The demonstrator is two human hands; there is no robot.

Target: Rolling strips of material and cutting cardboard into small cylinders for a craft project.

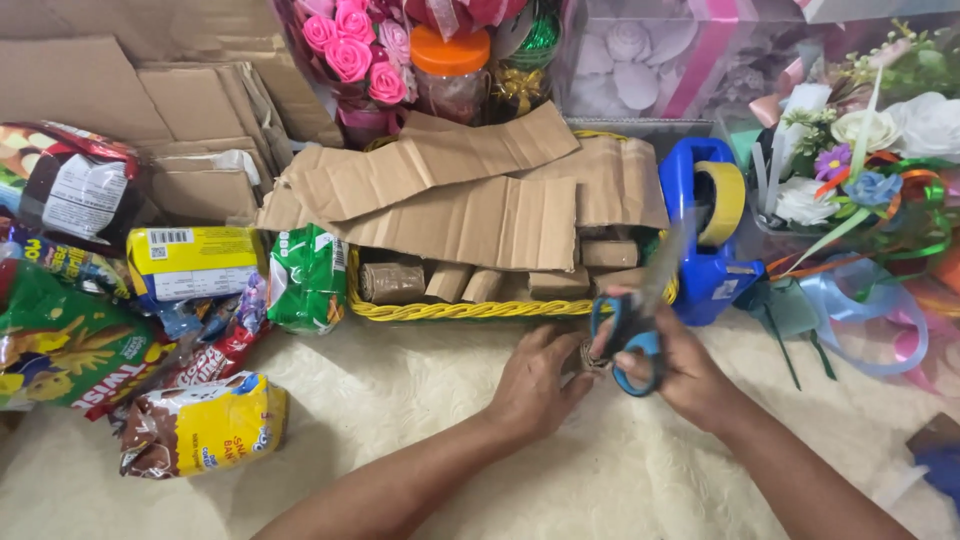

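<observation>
While your right hand (690, 375) clenches the scissors (640, 320) and your left hand (535, 380) pinches that small brown roll (592, 357) just before the basket (450, 308), blades sit close to fingers, so a slip nicks you.

Scissor blades (668, 255) blur in motion, the small brown piece (590, 357) hides between both hands' fingers (578, 385), and snack packets (60, 345) run off the left edge.

Your left hand (535, 385) and right hand (680, 375) are bare, and both forearms are sleeveless, without rings or watch.
</observation>
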